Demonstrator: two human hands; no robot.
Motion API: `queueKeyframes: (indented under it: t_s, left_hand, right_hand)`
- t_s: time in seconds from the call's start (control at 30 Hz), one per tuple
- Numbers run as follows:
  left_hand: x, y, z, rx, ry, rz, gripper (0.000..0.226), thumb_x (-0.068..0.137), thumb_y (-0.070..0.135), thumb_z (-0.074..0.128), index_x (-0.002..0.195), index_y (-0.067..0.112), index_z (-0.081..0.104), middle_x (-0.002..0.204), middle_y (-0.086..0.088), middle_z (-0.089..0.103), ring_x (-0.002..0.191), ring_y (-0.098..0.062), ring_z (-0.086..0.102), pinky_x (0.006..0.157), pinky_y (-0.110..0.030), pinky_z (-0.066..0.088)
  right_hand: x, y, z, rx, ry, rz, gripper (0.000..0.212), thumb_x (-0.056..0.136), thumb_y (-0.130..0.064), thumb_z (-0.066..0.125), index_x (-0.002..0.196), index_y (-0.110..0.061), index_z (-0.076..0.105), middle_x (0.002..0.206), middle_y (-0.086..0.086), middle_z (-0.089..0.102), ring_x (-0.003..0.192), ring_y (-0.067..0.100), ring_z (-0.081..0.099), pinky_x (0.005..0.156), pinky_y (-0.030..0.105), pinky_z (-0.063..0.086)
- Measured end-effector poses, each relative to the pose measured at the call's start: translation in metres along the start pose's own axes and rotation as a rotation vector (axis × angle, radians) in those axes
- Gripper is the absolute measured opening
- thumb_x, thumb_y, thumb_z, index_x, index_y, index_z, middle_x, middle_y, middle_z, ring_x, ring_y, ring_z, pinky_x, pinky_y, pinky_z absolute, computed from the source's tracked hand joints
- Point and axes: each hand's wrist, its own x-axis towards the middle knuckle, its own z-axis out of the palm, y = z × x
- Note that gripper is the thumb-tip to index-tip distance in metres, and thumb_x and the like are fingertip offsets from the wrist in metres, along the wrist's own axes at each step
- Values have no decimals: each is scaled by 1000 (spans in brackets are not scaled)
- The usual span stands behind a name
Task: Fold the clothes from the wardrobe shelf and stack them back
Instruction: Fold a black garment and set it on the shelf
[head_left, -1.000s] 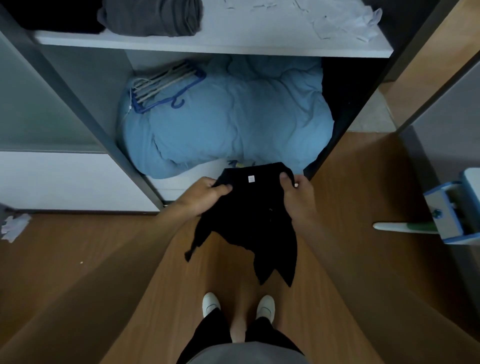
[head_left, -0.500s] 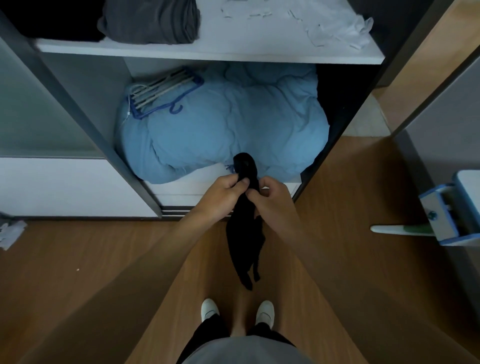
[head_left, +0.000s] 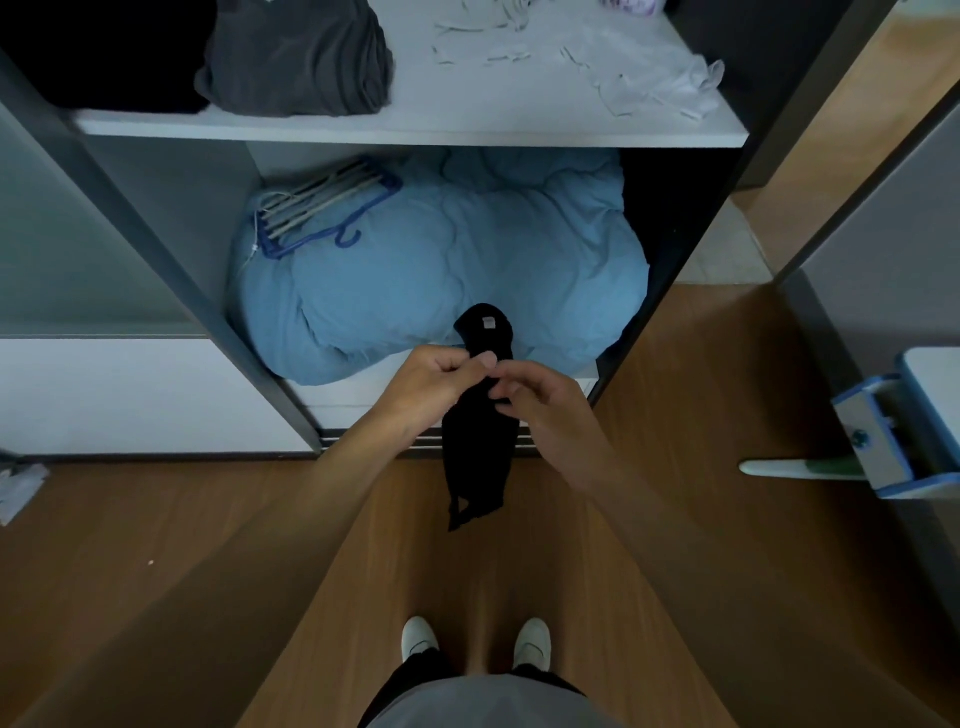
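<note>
In front of the blue blanket (head_left: 441, 270), my left hand (head_left: 436, 387) and right hand (head_left: 545, 410) both pinch the black top (head_left: 480, 452), so it hangs folded and straight.

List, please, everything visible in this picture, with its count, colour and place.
shelf: one, white, top of view
black garment: one, black, hanging lengthwise at centre
folded garment: one, dark grey, on the shelf, left
dark clothing: count unclear, black, on the shelf, far left
pale cloth: count unclear, white, on the shelf, right
duvet: one, light blue, compartment under the shelf
hangers: several, blue and pale, on the duvet's left
floor: one, brown wood, below
crumpled scrap: one, white, on the floor, far left
boxy object: one, blue and white, right edge
shoes: two, white, bottom centre
left grip: one, bare hand, pinches the black garment
right grip: one, bare hand, pinches the black garment
</note>
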Motion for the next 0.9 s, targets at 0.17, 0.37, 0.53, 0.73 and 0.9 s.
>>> queueKeyframes:
  t_s: [0.17,0.37,0.53,0.73,0.9]
  left_hand:
    - [4,0,-6,23,-126,5,14,82,21,80,95,20,77,97,-3,77,92,-18,73,83,-32,58]
    - [7,0,-15,190,-137,27,21,95,18,66,93,-3,66,84,-19,66,77,-24,58,73,-46,48]
    - [-1,5,-15,275,-222,84,27,100,20,58,74,13,59,66,8,52,61,-5,48,59,-25,36]
    - [-15,14,-14,301,-329,114,25,101,15,57,78,24,63,64,24,54,61,7,48,57,-11,34]
    - [-25,14,-20,302,-267,126,42,102,9,54,69,35,59,57,26,53,55,8,48,52,-7,32]
  right_hand:
    - [1,-1,-3,-159,-95,-93,32,105,-12,44,130,-21,61,107,-6,66,110,9,61,100,24,50]
    - [-2,-4,-4,-318,-92,-202,30,99,-5,50,123,-19,61,90,-4,62,88,5,59,81,12,44]
    - [0,-20,-16,-483,98,-530,24,87,1,67,109,-6,63,113,5,61,111,20,55,100,31,42]
    - [7,-29,-24,-588,-249,-442,18,88,-15,74,98,-10,60,102,0,64,101,15,60,90,32,47]
    - [10,-27,-18,-676,-281,-499,14,90,-20,72,93,-11,61,88,-2,62,84,14,56,79,34,45]
